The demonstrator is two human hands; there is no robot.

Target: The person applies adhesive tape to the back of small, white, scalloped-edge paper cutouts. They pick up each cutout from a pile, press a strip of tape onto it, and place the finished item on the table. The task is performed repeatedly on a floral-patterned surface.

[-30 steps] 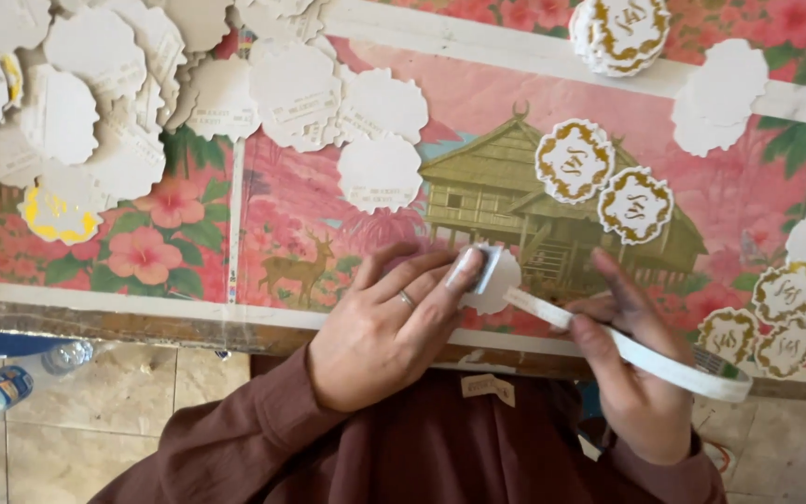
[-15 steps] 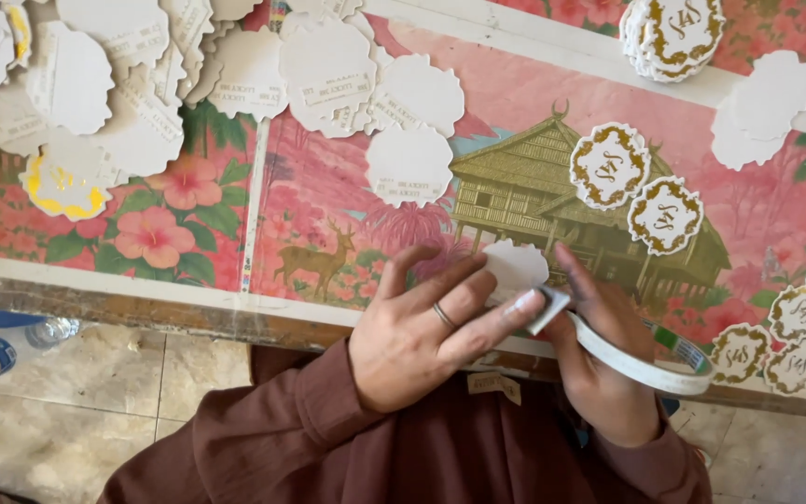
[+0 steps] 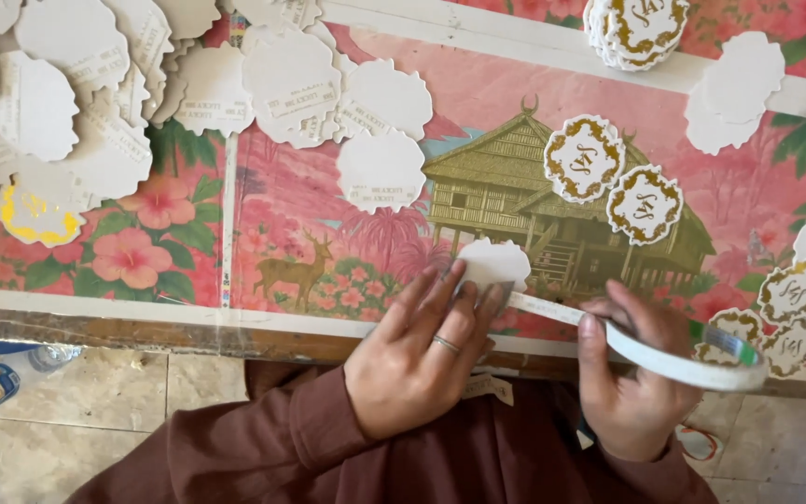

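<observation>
The left hand [image 3: 422, 359] presses a white scalloped card [image 3: 493, 262] flat on the desk [image 3: 235, 322], fingers spread over its lower edge — a narrow grip that pins rather than clasps. The right hand [image 3: 634, 378] grips a roll of white tape [image 3: 692, 359], whose strip runs taut to the card. Just beyond lie two gold-bordered scalloped labels [image 3: 613, 182] on the painted pink cloth [image 3: 478, 103]; a heap of blank white cutouts [image 3: 95, 93] fills the far left — printed side down.
</observation>
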